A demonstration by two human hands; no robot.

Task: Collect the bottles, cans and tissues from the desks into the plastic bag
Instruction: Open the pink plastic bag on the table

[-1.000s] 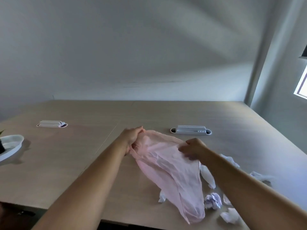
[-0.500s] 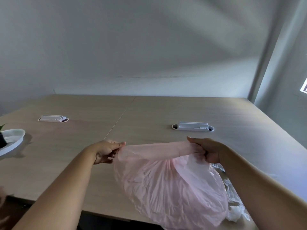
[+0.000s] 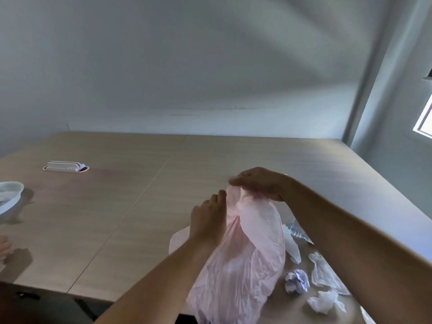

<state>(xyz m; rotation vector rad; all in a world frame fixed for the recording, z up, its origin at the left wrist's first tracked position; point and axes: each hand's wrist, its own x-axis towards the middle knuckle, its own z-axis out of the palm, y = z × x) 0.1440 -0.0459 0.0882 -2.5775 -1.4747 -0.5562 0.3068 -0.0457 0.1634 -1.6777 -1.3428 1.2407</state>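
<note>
Pink plastic bag (image 3: 243,265) sits at the near right part of the wood-look bench (image 3: 98,206). Its mouth is lifted up and its lower end droops past the near bench edge. Right hand (image 3: 259,185) is above the mouth, fingers curled down and pinching the top rim. Left hand (image 3: 208,220) is just left of the rim with its back to the camera and fingers bent onto the bag's edge. It grips the film, though the exact pinch is hidden by the hand itself. Both hands are close together at the mouth, which looks narrow and bunched.

Task litter lies to the right of the bag, between it and the right forearm:
- crumpled tissue (image 3: 297,280), white-lilac, just beside the bag's lower side
- white tissues (image 3: 321,300) nearer the near edge
- thin white sheet (image 3: 323,272) behind them
- clear crinkled piece (image 3: 301,233) further back; cannot tell if it is a bottle

All of it is near the bench's front right corner, and some pieces are partly covered by the right arm.

A seam (image 3: 140,195) runs diagonally left of the bag. A wide stretch of wood top runs from the seam to a white socket box (image 3: 66,166), well apart at far left. White dish (image 3: 10,199) is cut off by the left frame edge. The bench's back edge meets a grey wall (image 3: 187,66), and its right edge slants toward the window (image 3: 425,120).
</note>
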